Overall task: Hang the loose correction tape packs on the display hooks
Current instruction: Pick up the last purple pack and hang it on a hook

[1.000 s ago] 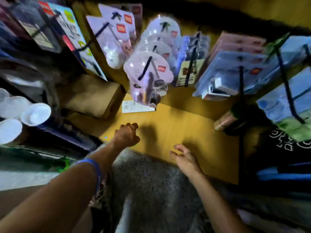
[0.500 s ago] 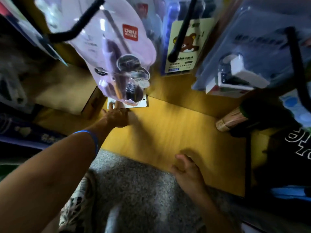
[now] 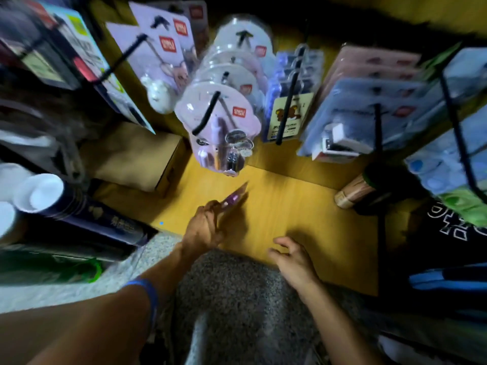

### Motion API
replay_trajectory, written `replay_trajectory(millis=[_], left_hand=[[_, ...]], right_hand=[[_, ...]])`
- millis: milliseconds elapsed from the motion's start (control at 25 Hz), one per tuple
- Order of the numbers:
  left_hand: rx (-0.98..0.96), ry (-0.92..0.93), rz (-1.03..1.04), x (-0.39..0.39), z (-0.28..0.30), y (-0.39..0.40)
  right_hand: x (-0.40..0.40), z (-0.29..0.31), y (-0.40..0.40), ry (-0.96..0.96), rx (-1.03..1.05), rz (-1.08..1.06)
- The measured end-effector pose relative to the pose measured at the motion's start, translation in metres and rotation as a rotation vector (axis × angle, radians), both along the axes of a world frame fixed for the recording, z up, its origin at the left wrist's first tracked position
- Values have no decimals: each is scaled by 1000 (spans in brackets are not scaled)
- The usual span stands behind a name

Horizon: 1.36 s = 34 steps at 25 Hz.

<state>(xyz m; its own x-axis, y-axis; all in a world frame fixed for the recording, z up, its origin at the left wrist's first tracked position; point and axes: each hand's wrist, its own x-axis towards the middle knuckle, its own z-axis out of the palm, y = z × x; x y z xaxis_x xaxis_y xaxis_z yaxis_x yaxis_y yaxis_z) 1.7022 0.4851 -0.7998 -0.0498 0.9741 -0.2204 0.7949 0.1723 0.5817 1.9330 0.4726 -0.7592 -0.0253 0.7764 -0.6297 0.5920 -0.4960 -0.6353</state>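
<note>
My left hand (image 3: 204, 227) grips a loose correction tape pack (image 3: 234, 197), a thin purple blister card seen edge-on and tilted up over the yellow wooden shelf (image 3: 303, 206). Just above it, a black display hook (image 3: 208, 114) carries several round pale-purple correction tape packs (image 3: 221, 127). My right hand (image 3: 292, 256) hovers over the shelf's front edge with its fingers apart and nothing in it.
More stationery packs hang on black hooks: purple cards (image 3: 160, 56) at the upper left, a bear-print pack (image 3: 287, 117), blue stapler packs (image 3: 350, 122). A cardboard box (image 3: 137, 156) sits at the left, a wooden roll (image 3: 353, 192) at the right, rolled tubes (image 3: 39, 193) far left.
My left hand reached to the pack lying flat at the back of the shelf, took hold of it and has lifted it toward me. The right hand barely moved.
</note>
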Motion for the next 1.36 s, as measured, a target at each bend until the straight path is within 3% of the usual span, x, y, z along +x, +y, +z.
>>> replay_trajectory(millis=[160,280,400,520,720,960,1160,1360], left_hand=[[-241,-506,196,46,79,-48],[-268,-801,208,64,118,-70],[-284,-924,211,72,155,-94],[-262,-967,209,78,192,-118],[-71,-933,203,89,248,-135],[313,-659,251,54,321,-116],[520,-453,190,12,391,-97],[592,-321,216,-38,439,-89]], right_hand=[[-14,41,-18,154,-13,-302],[-9,73,-40,367,-105,-569],[3,99,-59,560,-183,-574],[18,128,-79,664,-83,-641],[39,189,-112,605,235,-473],[35,290,-107,603,611,-221],[4,370,-78,607,796,-88],[-45,416,-52,605,919,51]])
